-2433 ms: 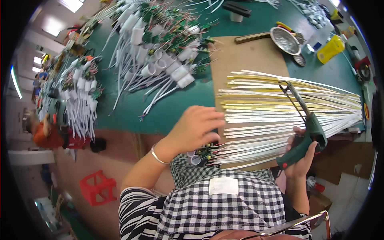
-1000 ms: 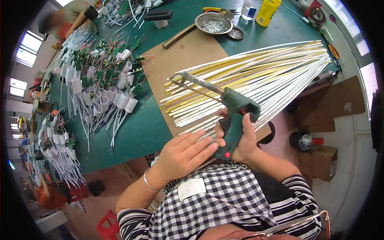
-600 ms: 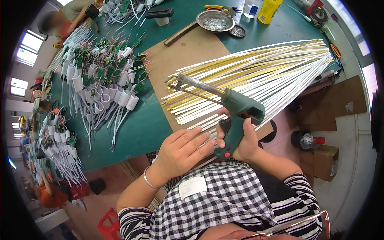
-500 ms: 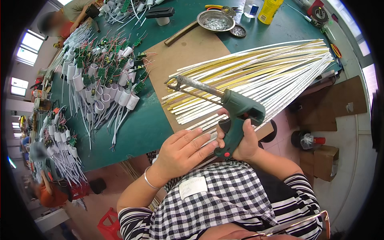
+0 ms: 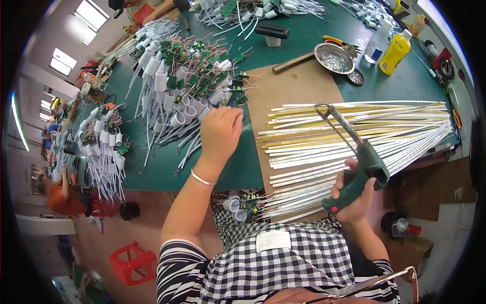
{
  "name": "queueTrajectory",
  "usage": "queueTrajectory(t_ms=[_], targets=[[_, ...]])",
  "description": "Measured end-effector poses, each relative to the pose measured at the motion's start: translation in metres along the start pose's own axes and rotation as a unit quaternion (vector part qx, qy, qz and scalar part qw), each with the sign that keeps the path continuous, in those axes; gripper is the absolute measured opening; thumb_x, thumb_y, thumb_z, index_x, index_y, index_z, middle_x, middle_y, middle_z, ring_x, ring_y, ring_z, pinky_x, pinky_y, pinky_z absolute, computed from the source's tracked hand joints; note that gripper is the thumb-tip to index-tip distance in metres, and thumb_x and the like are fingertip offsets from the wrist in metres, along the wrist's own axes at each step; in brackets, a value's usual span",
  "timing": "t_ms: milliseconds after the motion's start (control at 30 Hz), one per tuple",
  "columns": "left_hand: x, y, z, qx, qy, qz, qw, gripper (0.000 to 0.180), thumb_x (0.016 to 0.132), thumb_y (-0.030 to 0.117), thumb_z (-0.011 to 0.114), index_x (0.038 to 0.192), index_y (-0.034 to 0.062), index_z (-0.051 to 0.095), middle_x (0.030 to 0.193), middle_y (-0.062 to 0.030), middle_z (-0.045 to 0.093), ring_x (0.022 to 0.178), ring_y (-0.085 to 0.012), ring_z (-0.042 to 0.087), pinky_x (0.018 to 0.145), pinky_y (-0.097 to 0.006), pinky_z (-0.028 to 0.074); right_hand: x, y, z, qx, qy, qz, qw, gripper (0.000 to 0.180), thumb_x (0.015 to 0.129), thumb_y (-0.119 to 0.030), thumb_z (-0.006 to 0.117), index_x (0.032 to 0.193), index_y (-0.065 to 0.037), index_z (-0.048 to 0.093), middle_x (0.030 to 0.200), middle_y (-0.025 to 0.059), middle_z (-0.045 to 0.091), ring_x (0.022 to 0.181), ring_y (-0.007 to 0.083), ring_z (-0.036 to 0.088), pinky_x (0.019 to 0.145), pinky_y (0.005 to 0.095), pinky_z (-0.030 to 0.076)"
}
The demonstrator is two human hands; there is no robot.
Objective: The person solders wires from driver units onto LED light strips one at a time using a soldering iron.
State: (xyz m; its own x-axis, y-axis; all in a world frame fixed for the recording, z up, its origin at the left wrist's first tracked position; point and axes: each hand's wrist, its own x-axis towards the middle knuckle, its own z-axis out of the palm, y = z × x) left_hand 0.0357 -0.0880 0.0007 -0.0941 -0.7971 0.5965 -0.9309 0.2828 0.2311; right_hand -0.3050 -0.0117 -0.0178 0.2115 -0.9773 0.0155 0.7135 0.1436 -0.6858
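My right hand (image 5: pixel 358 205) grips the green handle of a soldering gun (image 5: pixel 375 164), whose metal barrel and thin feed tube point up and away over the LED strips (image 5: pixel 314 162). These white and yellow strips lie fanned out on a brown board (image 5: pixel 278 83). My left hand (image 5: pixel 221 133) is closed at the near right side of a heap of white lamp caps with green circuit boards (image 5: pixel 167 96); what its fingers hold, if anything, is hidden. Close to my apron, a few white caps with boards (image 5: pixel 238 205) sit by the near strips' left ends.
Beyond the strips stand a metal bowl (image 5: pixel 334 58), a small round tin (image 5: pixel 356 77), a yellow bottle (image 5: pixel 396 53) and a clear bottle (image 5: pixel 377 43). A wooden bar (image 5: pixel 293 63) lies left of the bowl. A red stool (image 5: pixel 132 263) is on the floor; other people work at the left.
My left hand has left the soldering gun's side and reached left to the heap, its fingers now curled. The gun has moved right in my right hand. The view has shifted too.
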Motion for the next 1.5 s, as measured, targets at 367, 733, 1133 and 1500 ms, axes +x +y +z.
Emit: queueTrajectory(t_ms=[367,733,1133,1500], targets=[[0.026,-0.006,0.041,0.14,0.01,0.02,0.99,0.016,0.079,0.022,0.078,0.093,0.0157,0.071,0.084,0.0031,0.068,0.095,-0.0215,0.056,0.087,-0.041,0.037,-0.006,0.001,-0.005,0.026,-0.04,0.032,0.998,0.074,0.1,-0.062,0.05,0.14,0.0,0.042,0.122,0.0085,0.05,0.084,0.0179,0.053,0.061,0.0301,0.053],[-0.003,0.023,-0.002,-0.101,-0.105,-0.095,0.985,0.009,0.084,0.021,0.076,0.09,0.0148,0.075,0.087,0.0018,0.071,0.089,-0.0202,0.06,0.088,-0.042,0.033,-0.009,-0.001,-0.006,-0.019,-0.011,0.043,0.999,0.076,0.098,-0.064,0.049,0.141,-0.002,0.041,0.11,0.0114,0.055,0.076,0.0183,0.056,0.061,0.0298,0.052],[-0.075,0.074,-0.034,-0.156,-0.266,-0.066,0.949,0.004,0.086,0.018,0.073,0.088,0.0155,0.072,0.085,0.0034,0.069,0.096,-0.0205,0.057,0.095,-0.049,0.028,-0.04,-0.021,-0.01,-0.141,-0.025,0.122,0.982,0.092,0.091,-0.077,0.049,0.142,0.0,0.039,0.098,0.0136,0.059,0.072,0.0183,0.058,0.061,0.0283,0.05],[-0.08,0.082,-0.026,-0.129,-0.225,-0.084,0.962,0.005,0.081,0.014,0.071,0.082,0.0147,0.066,0.075,0.0053,0.063,0.092,-0.0205,0.053,0.095,-0.049,0.027,-0.067,-0.041,-0.011,-0.368,0.007,0.201,0.908,0.1,0.083,-0.079,0.061,0.138,0.004,0.049,0.094,0.012,0.066,0.072,0.0164,0.063,0.067,0.0292,0.051]])
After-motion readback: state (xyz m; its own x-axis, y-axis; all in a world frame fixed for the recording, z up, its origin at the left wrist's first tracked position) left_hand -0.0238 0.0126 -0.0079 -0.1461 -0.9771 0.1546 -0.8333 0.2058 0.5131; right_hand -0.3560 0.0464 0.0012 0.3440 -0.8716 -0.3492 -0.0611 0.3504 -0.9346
